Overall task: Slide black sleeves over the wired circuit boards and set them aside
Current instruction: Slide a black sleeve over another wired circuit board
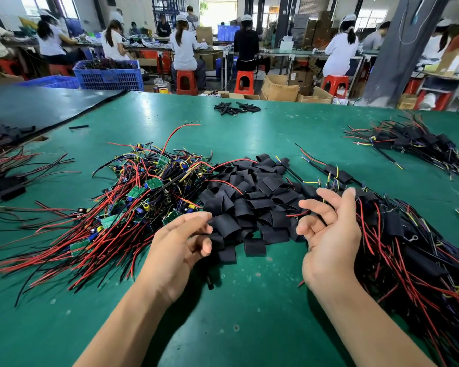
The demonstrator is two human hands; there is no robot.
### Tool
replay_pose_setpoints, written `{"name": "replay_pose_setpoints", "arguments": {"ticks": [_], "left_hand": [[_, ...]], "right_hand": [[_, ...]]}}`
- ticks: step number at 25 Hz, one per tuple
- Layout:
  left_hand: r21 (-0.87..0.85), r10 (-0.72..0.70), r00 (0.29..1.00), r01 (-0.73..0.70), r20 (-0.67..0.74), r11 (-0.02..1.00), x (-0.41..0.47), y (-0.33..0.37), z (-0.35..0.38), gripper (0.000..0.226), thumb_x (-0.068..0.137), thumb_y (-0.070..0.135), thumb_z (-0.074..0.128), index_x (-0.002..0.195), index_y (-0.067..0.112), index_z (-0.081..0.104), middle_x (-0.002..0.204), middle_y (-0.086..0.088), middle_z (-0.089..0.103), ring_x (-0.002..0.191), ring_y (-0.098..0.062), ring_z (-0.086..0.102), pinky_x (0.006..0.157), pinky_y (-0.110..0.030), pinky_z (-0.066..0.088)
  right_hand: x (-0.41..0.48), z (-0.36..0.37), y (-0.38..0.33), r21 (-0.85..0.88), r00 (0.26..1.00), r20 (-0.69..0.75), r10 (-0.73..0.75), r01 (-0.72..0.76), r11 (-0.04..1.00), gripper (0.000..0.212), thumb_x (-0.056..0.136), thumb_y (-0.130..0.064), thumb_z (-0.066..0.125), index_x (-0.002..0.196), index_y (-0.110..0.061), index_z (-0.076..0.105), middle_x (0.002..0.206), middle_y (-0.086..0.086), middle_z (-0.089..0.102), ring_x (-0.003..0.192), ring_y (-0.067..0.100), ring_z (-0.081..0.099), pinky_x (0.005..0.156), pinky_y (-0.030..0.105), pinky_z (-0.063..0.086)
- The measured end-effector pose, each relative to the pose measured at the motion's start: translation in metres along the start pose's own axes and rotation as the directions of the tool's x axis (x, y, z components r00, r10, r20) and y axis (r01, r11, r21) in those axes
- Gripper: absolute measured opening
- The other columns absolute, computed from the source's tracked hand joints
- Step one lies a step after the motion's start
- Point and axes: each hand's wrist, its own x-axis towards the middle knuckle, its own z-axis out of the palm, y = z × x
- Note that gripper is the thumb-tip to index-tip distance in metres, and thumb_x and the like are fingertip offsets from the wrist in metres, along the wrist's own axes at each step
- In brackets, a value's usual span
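Left hand (180,250) at the near edge of the central heap of flat black tubular sleeves (249,202), fingers loosely curled; whether they pinch one is unclear. Right hand (329,234) palm-up, fingers apart, empty. Green wired circuit boards (143,192) lie heaped to the left and sleeved boards (408,247) to the right, all on the green table mat (249,313).

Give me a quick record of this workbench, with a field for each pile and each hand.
Black sleeves: loose pile at centre
Bare circuit boards: tangled wired heap left of the sleeves
Sleeved boards: pile at right; second heap far right
Left hand: relaxed, empty, at the sleeves' near edge
Right hand: fingers relaxed, palm inward, beside the sleeved boards
Table: green surface
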Motion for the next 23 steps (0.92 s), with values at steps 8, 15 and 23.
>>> {"name": "replay_pose_setpoints", "arguments": {"ticks": [8, 15, 23], "left_hand": [[0.430, 0.267, 0.924, -0.131, -0.274, 0.893, 0.008, -0.003, -0.015, 0.018, 0.093, 0.009, 0.063, 0.109, 0.016, 0.065, 0.068, 0.002, 0.068, 0.039, -0.017, 0.050, 0.047, -0.025, 0.040], [0.517, 0.268, 0.923, -0.092, -0.277, 0.851, 0.007, 0.002, -0.020, 0.045, 0.093, 0.010, 0.059, 0.136, 0.023, 0.052, 0.071, 0.002, 0.073, 0.041, -0.017, 0.057, 0.045, -0.027, 0.043], [0.394, 0.155, 0.951, -0.038, -0.269, 0.918, 0.008, 0.008, -0.023, 0.045, 0.094, 0.008, 0.060, 0.135, 0.010, 0.044, 0.072, 0.001, 0.076, 0.062, -0.035, 0.072, 0.069, -0.048, 0.060]], "right_hand": [[0.005, -0.005, 0.034, -0.420, 0.986, 0.141, 0.086, -0.019, 0.907, 0.012, 0.095, -0.019, 0.060, 0.086, -0.018, 0.067, 0.069, 0.002, 0.069, 0.041, 0.013, 0.048, 0.042, 0.022, 0.037], [-0.009, -0.006, 0.034, -0.535, 0.945, 0.323, 0.060, 0.130, 0.835, 0.020, 0.097, -0.019, 0.059, 0.083, -0.028, 0.070, 0.068, 0.001, 0.069, 0.048, 0.014, 0.050, 0.044, 0.022, 0.037], [-0.015, -0.003, 0.032, -0.565, 0.934, 0.356, 0.031, 0.189, 0.803, 0.021, 0.097, -0.019, 0.060, 0.081, -0.028, 0.070, 0.069, 0.002, 0.069, 0.047, 0.014, 0.050, 0.045, 0.023, 0.038]]}}
